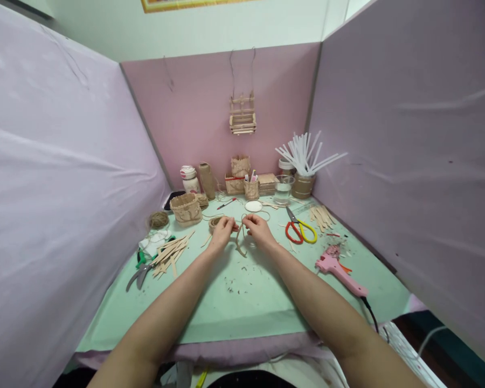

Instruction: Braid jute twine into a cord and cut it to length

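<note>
Both my hands meet over the middle of the green table [242,296]. My left hand [222,230] is closed in a pinch on a thin strand of jute twine [241,245] that loops up between the hands and hangs down onto the table. My right hand [257,228] is closed on the same twine, a few centimetres to the right. Just behind my left hand lies a small coil of twine [215,221]. What else the fingers may hold is too small to tell.
Left: a pile of wooden sticks [170,253], pliers [139,275], a twine ball [158,219], a woven basket [186,209]. Right: red and yellow scissors [301,230], a pink glue gun [337,268], more sticks [322,216]. Back: a glass [283,189], white glue sticks in a jar [305,161], small twine containers. Pink partition walls surround the table.
</note>
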Tool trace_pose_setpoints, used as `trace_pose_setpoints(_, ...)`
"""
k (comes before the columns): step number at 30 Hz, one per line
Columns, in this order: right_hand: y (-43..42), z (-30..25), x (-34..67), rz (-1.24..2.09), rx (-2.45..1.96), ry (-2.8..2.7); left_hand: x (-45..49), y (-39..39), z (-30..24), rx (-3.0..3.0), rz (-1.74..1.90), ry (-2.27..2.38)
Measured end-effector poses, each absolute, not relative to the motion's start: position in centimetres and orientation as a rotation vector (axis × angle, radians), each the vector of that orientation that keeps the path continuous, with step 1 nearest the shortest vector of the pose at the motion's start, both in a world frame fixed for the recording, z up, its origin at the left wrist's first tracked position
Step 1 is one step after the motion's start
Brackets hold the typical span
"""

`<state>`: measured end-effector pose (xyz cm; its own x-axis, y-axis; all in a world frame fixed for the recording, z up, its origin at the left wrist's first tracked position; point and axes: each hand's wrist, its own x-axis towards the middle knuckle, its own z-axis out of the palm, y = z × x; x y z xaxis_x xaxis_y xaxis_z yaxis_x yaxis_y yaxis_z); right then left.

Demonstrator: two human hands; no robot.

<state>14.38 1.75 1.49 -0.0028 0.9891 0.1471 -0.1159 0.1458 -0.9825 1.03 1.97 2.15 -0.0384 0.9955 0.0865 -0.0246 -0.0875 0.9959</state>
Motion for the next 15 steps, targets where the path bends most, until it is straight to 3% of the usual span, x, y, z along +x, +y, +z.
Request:
trace_pose_setpoints(5,1.9,1.2,14.1,1.115,-1.001,-1.239,1.3,1.0,1.2,1.074,1.059,1.008)
trace_pose_setpoints(15,1.7,1.3,14.0,1.13,-1.013,-1.267,-0.2,0.7,1.6,0.89,1.082,0.864)
